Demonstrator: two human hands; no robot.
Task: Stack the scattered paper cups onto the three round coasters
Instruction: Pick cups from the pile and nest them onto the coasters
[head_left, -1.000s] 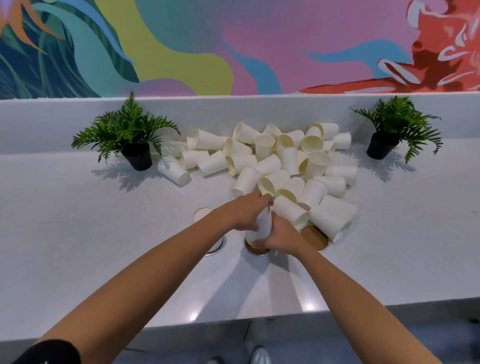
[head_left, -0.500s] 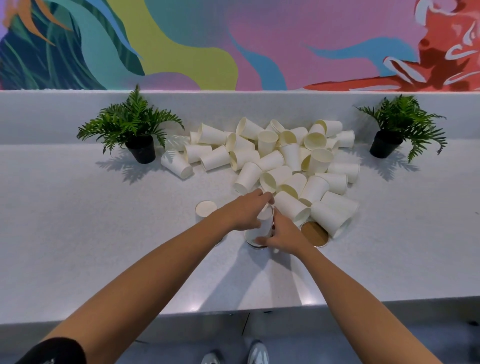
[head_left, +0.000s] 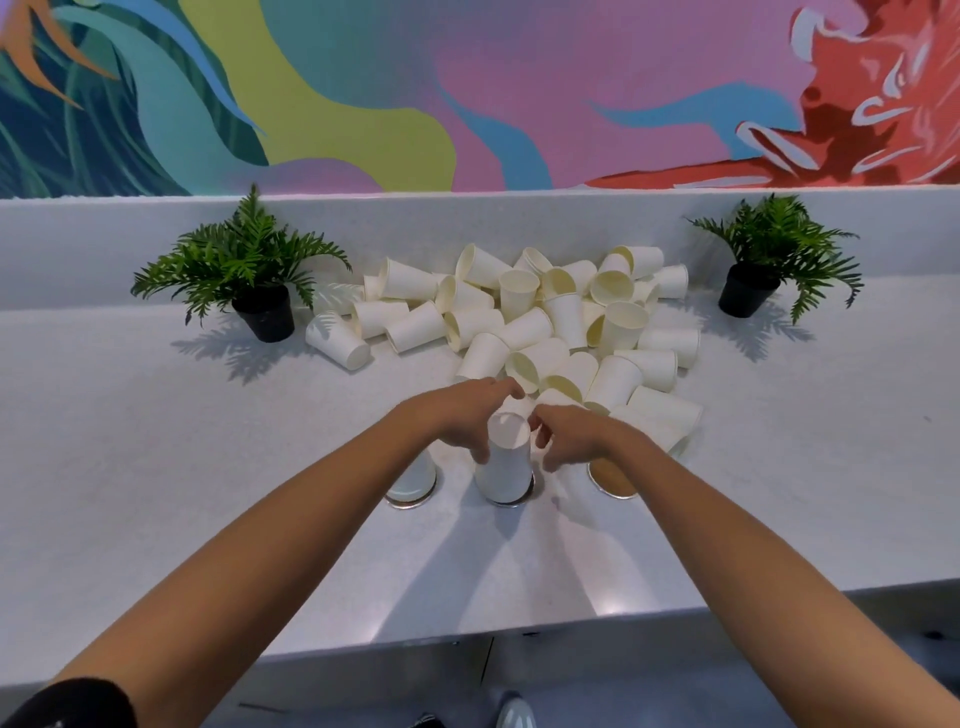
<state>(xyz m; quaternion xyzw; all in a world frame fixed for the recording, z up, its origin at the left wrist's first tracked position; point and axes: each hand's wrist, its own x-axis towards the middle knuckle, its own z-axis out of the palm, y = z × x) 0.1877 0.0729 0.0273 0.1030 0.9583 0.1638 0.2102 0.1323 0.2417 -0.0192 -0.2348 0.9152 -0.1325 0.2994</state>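
One smooth white tapered paper cup (head_left: 506, 462) stands inverted on the middle metal-rimmed coaster (head_left: 519, 502). Left hand (head_left: 460, 418) curls round its flat base. Right hand (head_left: 574, 436), fingers loosely curled, lies just beside it; contact indeterminate.

White cups (head_left: 545, 322) lie heaped behind three round coasters, most on their sides, a few upright. The middle coaster (head_left: 524, 499) carries an upside-down cup (head_left: 504, 462). The left coaster (head_left: 410, 501) bears a partly hidden cup (head_left: 418, 475). The right coaster (head_left: 613, 479) shows bare cork.
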